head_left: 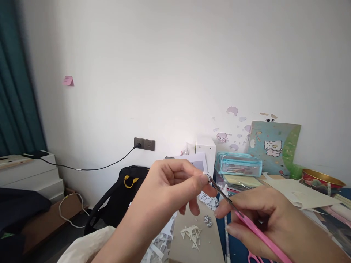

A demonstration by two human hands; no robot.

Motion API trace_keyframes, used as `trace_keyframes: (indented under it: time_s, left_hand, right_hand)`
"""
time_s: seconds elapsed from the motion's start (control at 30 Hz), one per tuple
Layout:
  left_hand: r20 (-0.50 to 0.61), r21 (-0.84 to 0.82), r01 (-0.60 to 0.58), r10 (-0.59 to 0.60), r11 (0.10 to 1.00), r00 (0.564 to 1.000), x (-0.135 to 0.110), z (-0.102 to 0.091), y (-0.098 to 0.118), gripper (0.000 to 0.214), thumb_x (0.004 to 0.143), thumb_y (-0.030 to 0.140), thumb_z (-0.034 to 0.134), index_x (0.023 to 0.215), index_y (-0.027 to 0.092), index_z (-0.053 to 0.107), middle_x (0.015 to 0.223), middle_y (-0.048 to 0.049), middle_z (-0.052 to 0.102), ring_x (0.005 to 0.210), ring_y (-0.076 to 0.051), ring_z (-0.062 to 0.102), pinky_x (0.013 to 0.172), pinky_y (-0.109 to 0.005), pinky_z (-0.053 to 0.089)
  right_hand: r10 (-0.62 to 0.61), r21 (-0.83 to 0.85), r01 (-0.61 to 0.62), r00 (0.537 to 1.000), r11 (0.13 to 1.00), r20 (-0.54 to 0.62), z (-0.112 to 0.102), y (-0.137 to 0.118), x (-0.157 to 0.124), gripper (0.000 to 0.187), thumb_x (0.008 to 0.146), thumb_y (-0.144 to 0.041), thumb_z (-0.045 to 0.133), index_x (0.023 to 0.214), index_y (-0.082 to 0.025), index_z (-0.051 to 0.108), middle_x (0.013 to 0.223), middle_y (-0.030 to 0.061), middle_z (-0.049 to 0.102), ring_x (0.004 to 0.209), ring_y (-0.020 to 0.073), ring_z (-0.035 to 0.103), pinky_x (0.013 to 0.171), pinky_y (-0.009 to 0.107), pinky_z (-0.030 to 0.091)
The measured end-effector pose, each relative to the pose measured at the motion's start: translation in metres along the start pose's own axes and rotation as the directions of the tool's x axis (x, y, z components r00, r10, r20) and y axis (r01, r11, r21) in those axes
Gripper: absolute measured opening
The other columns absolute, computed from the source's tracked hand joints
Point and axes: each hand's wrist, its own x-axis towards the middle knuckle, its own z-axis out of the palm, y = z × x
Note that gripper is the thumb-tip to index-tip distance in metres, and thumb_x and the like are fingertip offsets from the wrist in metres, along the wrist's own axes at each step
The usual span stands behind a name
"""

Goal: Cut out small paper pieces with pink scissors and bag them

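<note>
While the left hand (pixel 170 186) clamps its fingers on a tiny paper cutout (pixel 207 178) above the bench (pixel 237 248) near edge, the right hand (pixel 274 219) has its fingers wrapped round pink scissors (pixel 246 223); blades this close could nick a fingertip

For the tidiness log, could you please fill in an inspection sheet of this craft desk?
Surface: grey board, strewn with white paper scraps.
Job's things: pink scissors, blades at a small paper piece.
Clutter: pencil case, tin bowl, loose papers.
Grippers: left hand pinches the paper piece; right hand holds the scissors.
Cables: black cable in the wall socket; white cable on the floor.
Surroundings: white wall, teal curtain, black bag, white drawers.
</note>
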Motion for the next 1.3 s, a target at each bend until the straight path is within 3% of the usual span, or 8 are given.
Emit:
trace_keyframes:
  time_s: [0.2,0.4,0.87,1.13,1.3]
  left_hand:
    - [-0.016,-0.003,0.021,-0.021,1.0,1.0,-0.001,0.003,0.003,0.02,0.069,0.027,0.07,0.055,0.016,0.062,0.057,-0.0001,0.069,0.036,-0.004,0.047,0.036,-0.015,0.029]
    - [-0.036,0.015,0.033,-0.033,0.999,0.999,-0.002,0.003,0.006,0.02,0.068,0.027,0.069,0.054,0.016,0.06,0.056,-0.0006,0.068,0.036,-0.005,0.047,0.036,-0.016,0.028]
    - [0.01,0.001,0.004,-0.004,1.0,1.0,0.001,-0.001,-0.001,0.021,0.072,0.027,0.07,0.057,0.016,0.061,0.057,0.0006,0.07,0.036,-0.003,0.049,0.036,-0.012,0.031]
    - [-0.047,0.051,0.027,-0.025,0.998,0.999,0.0,0.001,0.003,0.019,0.07,0.025,0.07,0.057,0.014,0.061,0.059,-0.0006,0.071,0.037,-0.003,0.049,0.035,-0.011,0.032]
    - [-0.084,0.086,0.05,-0.043,0.995,0.996,0.0,0.002,0.006,0.017,0.069,0.021,0.068,0.056,0.015,0.059,0.057,0.0003,0.07,0.037,-0.003,0.048,0.036,-0.011,0.032]
  right_hand:
    - [0.015,0.031,-0.014,1.0,0.999,-0.003,-0.002,-0.003,0.002,0.016,0.078,-0.017,0.059,0.088,-0.019,0.07,0.054,-0.0054,0.034,0.047,0.0088,0.032,0.043,0.022,0.027]
    - [-0.01,-0.04,0.009,0.999,0.999,-0.035,-0.002,-0.005,0.002,0.015,0.075,-0.016,0.061,0.085,-0.02,0.072,0.056,-0.0047,0.036,0.049,0.009,0.032,0.043,0.022,0.027]
    - [-0.009,-0.001,0.009,0.999,1.0,0.05,0.001,0.008,0.005,0.012,0.082,-0.023,0.058,0.088,-0.021,0.068,0.053,-0.0064,0.029,0.047,0.0089,0.027,0.042,0.022,0.023]
    - [-0.003,-0.076,0.001,1.0,0.997,-0.029,0.003,0.007,0.009,0.012,0.08,-0.018,0.055,0.083,-0.02,0.066,0.056,-0.0056,0.032,0.05,0.0098,0.027,0.043,0.022,0.025]
    - [-0.09,-0.119,0.081,0.993,0.99,-0.078,0.007,0.01,0.009,0.01,0.079,-0.02,0.055,0.079,-0.02,0.065,0.055,-0.0057,0.032,0.05,0.0102,0.028,0.043,0.022,0.027]
